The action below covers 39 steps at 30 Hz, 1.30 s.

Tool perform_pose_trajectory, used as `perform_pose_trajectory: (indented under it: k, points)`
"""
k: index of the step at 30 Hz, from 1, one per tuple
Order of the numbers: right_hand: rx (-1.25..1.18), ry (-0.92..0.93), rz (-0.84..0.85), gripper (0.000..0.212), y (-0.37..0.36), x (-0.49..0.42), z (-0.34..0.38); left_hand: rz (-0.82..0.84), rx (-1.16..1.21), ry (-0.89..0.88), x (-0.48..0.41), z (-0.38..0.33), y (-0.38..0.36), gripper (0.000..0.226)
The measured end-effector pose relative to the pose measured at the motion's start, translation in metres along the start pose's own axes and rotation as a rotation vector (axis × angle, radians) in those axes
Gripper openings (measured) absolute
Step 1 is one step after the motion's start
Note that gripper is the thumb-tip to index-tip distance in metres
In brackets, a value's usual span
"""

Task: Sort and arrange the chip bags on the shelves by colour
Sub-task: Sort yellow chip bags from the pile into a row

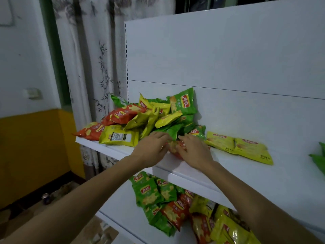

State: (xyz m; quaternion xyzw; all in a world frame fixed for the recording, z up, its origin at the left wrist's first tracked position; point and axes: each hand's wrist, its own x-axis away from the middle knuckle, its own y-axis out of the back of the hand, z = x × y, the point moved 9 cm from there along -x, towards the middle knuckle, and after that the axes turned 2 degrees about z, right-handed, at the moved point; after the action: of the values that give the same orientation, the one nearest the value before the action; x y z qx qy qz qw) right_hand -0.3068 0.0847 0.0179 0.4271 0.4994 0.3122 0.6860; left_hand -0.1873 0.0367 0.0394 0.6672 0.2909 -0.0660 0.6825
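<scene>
A mixed heap of green, yellow and orange-red chip bags (153, 117) lies on the left part of the upper white shelf (193, 175). Both my hands meet at the heap's near edge over one orange-red bag (173, 147). My left hand (151, 148) grips its left side with curled fingers. From the right, my right hand (193, 148) holds the same bag. Two yellow bags (241, 147) lie flat side by side further right on the shelf. A green bag (319, 159) shows at the far right edge.
The lower shelf (121, 212) carries another mixed pile of green, orange-red and yellow bags (177, 205). A white back panel (228, 59) rises behind the shelves. Curtains (91, 67) hang left of the unit, and a can (46, 198) stands on the floor.
</scene>
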Motion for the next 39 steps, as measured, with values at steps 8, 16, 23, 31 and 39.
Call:
perform_pose_trajectory:
  k: [8,16,23,31,39]
  points:
    - [0.027,0.065,-0.29,0.029,0.037,-0.07,0.035,-0.141,-0.049,-0.126,-0.031,0.058,0.022,0.044]
    - [0.398,0.086,-0.105,0.057,0.002,-0.121,0.045,-0.363,0.011,-0.156,-0.05,0.116,0.044,0.042]
    - [0.507,0.061,-0.04,0.053,0.0,-0.142,0.039,-0.486,-0.023,-0.148,-0.046,0.148,0.043,0.058]
    - [0.482,0.008,-0.3,0.05,0.053,-0.148,0.039,-0.104,0.025,0.034,-0.066,0.179,0.004,0.046]
    - [0.482,-0.005,-0.484,0.046,0.088,-0.126,0.035,-0.294,0.141,0.111,-0.083,0.167,0.033,0.036]
